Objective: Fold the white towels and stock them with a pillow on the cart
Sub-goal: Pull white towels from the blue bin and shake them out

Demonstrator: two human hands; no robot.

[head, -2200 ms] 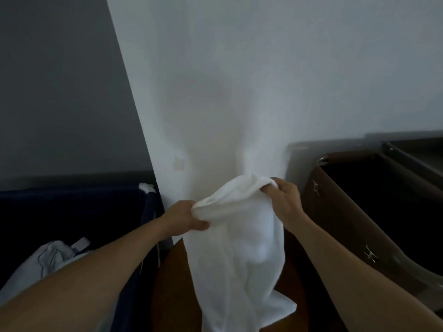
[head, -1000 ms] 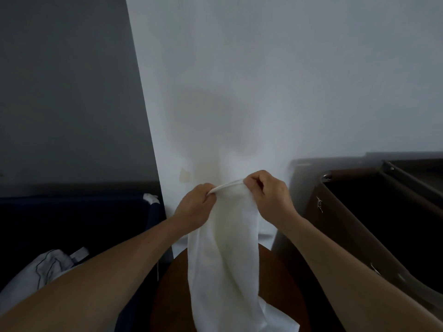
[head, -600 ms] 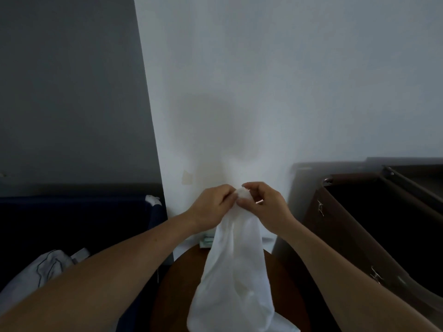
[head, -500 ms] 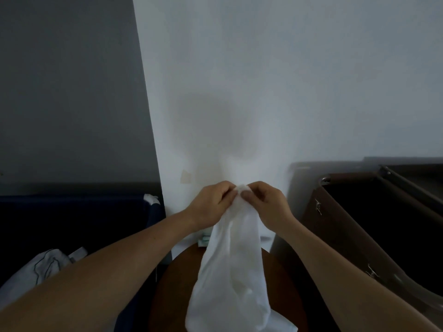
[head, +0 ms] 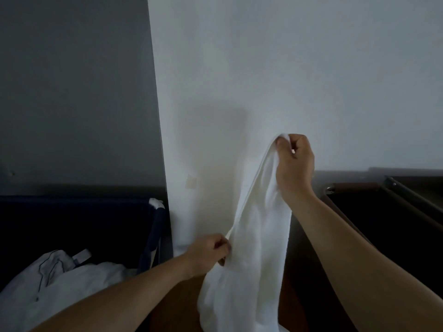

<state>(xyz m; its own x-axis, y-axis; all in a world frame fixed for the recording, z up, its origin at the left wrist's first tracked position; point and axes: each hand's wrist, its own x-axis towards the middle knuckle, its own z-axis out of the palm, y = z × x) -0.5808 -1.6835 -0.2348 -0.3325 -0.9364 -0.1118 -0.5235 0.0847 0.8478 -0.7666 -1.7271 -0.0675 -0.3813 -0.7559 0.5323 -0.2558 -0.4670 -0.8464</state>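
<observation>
Two bare hands show: the left hand (head: pixel 211 251) and the right hand (head: pixel 293 165). One white towel (head: pixel 249 259) hangs between them. One dark blue bin (head: pixel 79 226) holds one heap of white linen (head: pixel 62 281). One brown cart (head: pixel 388 226) stands at the right. One brown table (head: pixel 182 305) lies below.

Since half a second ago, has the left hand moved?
Yes. The left hand has dropped away from the right hand, sliding down the white towel edge, now well below the wall patch.
</observation>
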